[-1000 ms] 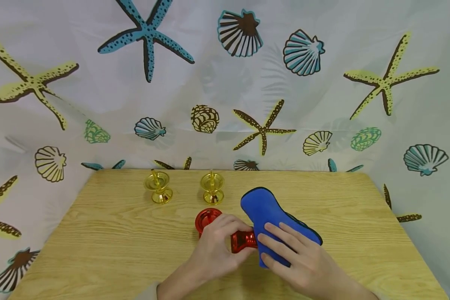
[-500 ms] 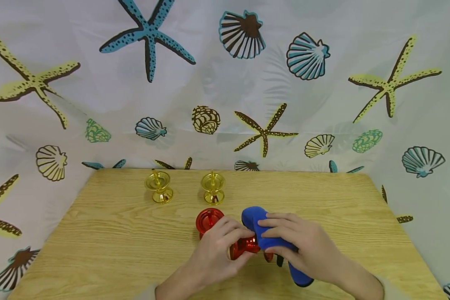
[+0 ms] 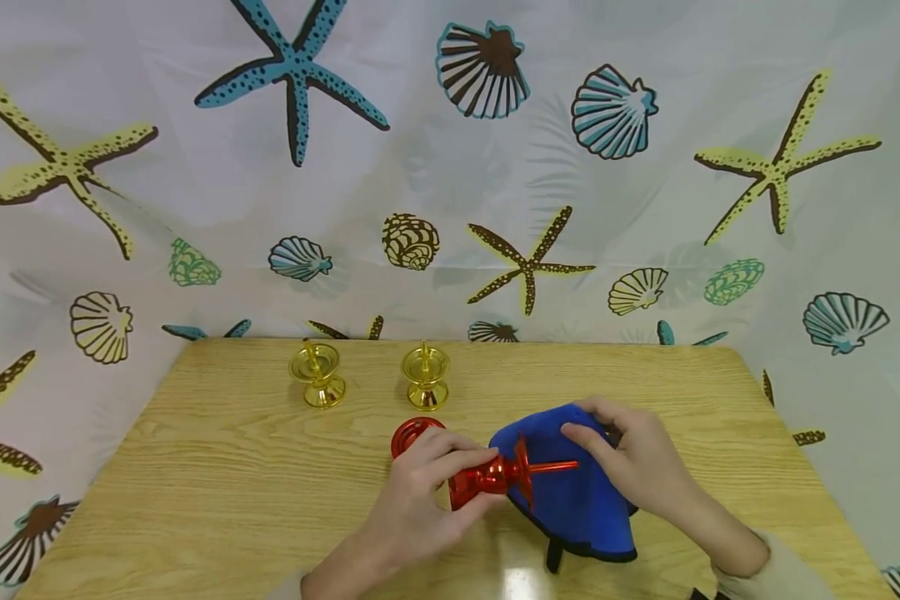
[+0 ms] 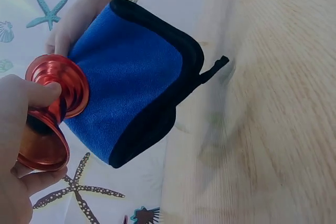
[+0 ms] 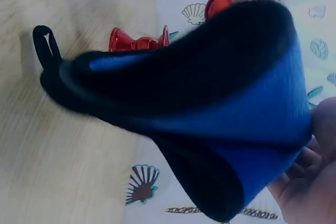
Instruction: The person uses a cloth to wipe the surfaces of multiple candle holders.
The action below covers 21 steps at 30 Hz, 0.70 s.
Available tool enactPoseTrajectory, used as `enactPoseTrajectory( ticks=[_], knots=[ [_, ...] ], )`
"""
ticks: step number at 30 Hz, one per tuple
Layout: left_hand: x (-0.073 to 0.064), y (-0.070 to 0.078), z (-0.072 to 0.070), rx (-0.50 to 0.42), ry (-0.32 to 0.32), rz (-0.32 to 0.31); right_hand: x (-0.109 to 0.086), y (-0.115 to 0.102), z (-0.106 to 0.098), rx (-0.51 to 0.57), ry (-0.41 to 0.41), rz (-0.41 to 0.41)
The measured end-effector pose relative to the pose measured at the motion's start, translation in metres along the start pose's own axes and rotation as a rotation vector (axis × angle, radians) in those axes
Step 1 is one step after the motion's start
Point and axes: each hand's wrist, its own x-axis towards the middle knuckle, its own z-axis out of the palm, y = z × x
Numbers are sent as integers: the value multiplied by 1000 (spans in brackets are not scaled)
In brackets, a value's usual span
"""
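My left hand (image 3: 427,492) pinches a shiny red candle holder (image 3: 492,476) by its base and stem. The holder lies tilted sideways, its dish and thin spike pointing right across the cloth. A blue cloth (image 3: 596,508) with black edging and a short black loop (image 4: 215,69) hangs folded from my right hand (image 3: 645,458), whose thumb and fingers grip its upper right part. In the left wrist view the dish overlaps the blue face of the cloth. Behind my left hand a second red candle holder (image 3: 412,433) stands on the table, partly hidden by the fingers.
Two gold candle holders (image 3: 322,387) with upright spikes stand side by side at the back left of the wooden table (image 3: 232,483). A white curtain (image 3: 390,158) printed with shells and starfish rises along the table's back and sides.
The cloth, earlier bunched over the candle holder's end, has swung out to the right, and the dish and spike now show. My right hand has shifted to the cloth's upper right; the left barely moved.
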Motion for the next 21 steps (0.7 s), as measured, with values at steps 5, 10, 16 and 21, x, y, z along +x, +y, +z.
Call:
enactPoseTrajectory(
  ticks=[5,10,16,21],
  knots=[
    [0,2,1,-68,55,-154,-3,10,1,87,89,85],
    [2,7,2,-174,131,-344,-10,13,13,201,154,172],
    [8,14,9,-226,237,-505,-20,10,36,339,245,244],
    [12,19,15,-349,280,-632,-27,-3,59,418,321,325]
  ],
)
